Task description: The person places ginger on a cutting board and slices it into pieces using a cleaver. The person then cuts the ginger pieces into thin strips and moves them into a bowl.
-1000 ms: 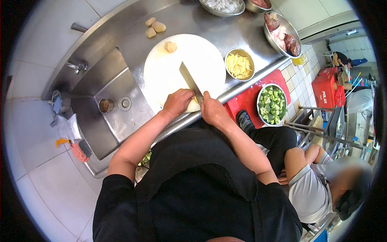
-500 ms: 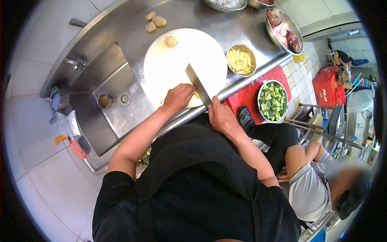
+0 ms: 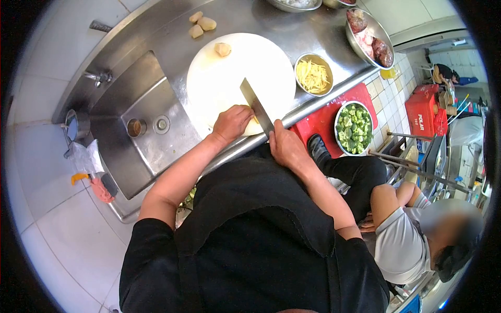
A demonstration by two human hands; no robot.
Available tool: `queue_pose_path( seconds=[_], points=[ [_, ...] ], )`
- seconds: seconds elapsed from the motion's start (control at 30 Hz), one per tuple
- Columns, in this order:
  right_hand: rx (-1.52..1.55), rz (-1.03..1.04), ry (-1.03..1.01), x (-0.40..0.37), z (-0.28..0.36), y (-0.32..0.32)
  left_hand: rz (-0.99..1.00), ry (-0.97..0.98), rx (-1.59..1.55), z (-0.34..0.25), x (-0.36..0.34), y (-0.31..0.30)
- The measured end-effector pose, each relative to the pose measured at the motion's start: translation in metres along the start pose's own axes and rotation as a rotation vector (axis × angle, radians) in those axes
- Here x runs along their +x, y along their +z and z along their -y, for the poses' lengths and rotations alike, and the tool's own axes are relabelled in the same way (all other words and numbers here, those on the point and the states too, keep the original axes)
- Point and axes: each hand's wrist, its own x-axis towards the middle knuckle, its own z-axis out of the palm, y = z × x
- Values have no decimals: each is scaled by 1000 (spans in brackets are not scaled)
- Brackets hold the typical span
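Observation:
My right hand is closed round the handle of a cleaver, whose blade stands over the near part of a round white cutting board. Just left of the blade, my left hand has its fingers bent together on a small pale yellow piece, mostly hidden by fingers and blade. A peeled, pale root piece lies on the board's far side. Several similar pieces rest on the steel counter behind it. To the right, a metal bowl holds thin yellow strips.
A sink with a small cup is at the left. Green cut vegetables fill a bowl on a red surface. A meat bowl stands at the back right. Another person sits at the lower right.
The board and counter appear slightly higher in the view. Both hands stay at the board, with the cleaver and the held piece in nearly the same places.

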Motion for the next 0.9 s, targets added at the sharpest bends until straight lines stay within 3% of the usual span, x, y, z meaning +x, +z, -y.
queue_pose_path(
  seconds=[0.5, 0.9],
  points=[
    [19, 29, 30, 42, 10, 10, 43, 22, -53, 3, 0, 1],
    [78, -43, 89, 0, 2, -57, 138, -112, -138, 5, -1, 1]
  ],
)
